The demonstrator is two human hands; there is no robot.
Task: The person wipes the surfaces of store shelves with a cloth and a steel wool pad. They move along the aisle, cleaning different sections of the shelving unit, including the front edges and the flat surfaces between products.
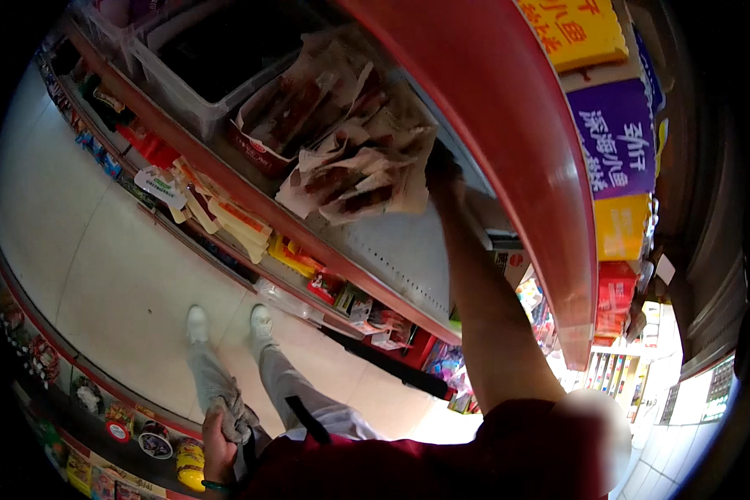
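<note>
My right arm reaches up into a shelf, where my right hand point(447, 173) lies in shadow against the right edge of a crumpled, paper-lined package point(354, 179). Its fingers are mostly hidden, so their grip cannot be made out. Brownish contents show among the pale paper folds. Just behind and to the left sits a similar open box point(262, 150) with a red side, also lined with paper. Down at the lower left, my left hand point(218, 446) is closed around a bunched grey cloth point(238, 417), close to my leg.
A clear plastic bin point(212, 108) stands farther left on the perforated metal shelf point(400, 250). A red shelf edge point(508, 125) curves overhead, with yellow and purple boxes point(612, 137) beyond it. Lower shelves hold packaged goods point(217, 212). The tiled floor point(108, 250) runs between shelving rows.
</note>
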